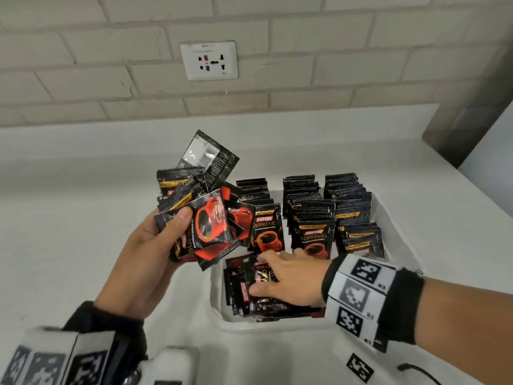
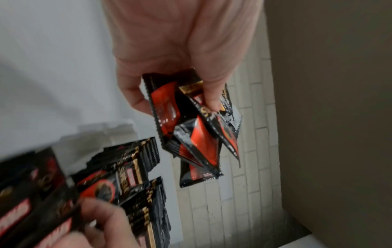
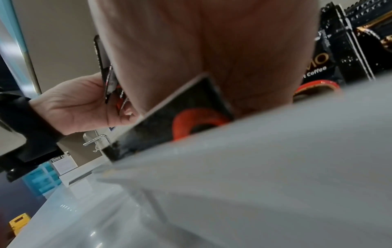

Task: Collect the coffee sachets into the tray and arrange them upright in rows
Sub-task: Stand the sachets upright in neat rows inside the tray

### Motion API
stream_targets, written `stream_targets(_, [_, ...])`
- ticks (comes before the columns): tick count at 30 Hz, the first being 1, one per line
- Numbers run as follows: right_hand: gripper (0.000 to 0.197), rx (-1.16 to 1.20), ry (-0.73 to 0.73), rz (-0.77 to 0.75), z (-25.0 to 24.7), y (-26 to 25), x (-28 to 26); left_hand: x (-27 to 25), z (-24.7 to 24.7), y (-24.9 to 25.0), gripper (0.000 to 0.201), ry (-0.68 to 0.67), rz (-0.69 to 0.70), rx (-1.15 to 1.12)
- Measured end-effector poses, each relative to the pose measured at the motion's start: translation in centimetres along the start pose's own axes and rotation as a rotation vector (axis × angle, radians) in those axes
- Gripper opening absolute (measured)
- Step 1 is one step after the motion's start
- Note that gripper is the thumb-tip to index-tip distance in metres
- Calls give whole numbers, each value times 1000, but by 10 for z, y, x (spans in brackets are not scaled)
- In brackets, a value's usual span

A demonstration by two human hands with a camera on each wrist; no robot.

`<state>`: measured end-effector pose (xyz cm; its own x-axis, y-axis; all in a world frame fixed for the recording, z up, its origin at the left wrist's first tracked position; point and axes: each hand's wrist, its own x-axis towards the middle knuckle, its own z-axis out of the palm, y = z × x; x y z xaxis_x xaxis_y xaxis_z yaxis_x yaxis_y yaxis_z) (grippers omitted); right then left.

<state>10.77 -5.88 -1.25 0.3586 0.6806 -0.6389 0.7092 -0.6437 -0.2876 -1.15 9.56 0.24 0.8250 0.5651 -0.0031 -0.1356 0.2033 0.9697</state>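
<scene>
My left hand [image 1: 177, 226] holds a fanned bundle of black and red coffee sachets [image 1: 205, 207] above the counter, left of the white tray [image 1: 277, 325]; the left wrist view shows the bundle [image 2: 191, 134] pinched between thumb and fingers [image 2: 212, 100]. Three rows of upright sachets [image 1: 305, 207] fill the back of the tray. My right hand [image 1: 266, 273] reaches into the tray's front left corner, where its fingers and thumb grip a loose pile of flat sachets [image 1: 241, 290]. In the right wrist view a tilted sachet [image 3: 180, 117] sits under my palm.
A white counter [image 1: 83, 218] runs to a brick wall with a power outlet [image 1: 208, 61]. A grey panel [image 1: 466, 107] stands at the back right. Near the front edge are a marker tag [image 1: 359, 368] and a black cable [image 1: 416, 369].
</scene>
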Motion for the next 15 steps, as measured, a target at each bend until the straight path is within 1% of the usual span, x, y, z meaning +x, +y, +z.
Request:
stream_targets(2, [70, -7, 17, -6, 0, 0, 0, 0, 2, -8, 25, 9, -85, -52])
stream_targets(4, [67, 10, 27, -32, -2, -1, -3, 0, 2, -15, 26, 15, -155, -64])
stream_targets(7, [62, 30, -14, -74, -6, -2, -9, 2, 0, -18, 35, 20, -191, -69])
stream_targets(9, [60, 22, -25, -64, -8, -2, -12, 2, -3, -18, 32, 34, -207, -79])
stream_targets(10, [59, 10, -14, -57, -10, -2, -12, 3, -4, -18, 31, 28, -212, -86])
stream_targets(12, [58, -35, 37, -66, -11, -4, -9, 3, -6, -18, 44, 14, -215, -80])
stream_targets(13, [58, -61, 62, -76, -11, -6, -7, 3, -6, -18, 43, 20, -219, -74])
stream_targets(15, [59, -107, 115, -90, -11, -11, -4, 3, -8, -19, 28, 29, -224, -78])
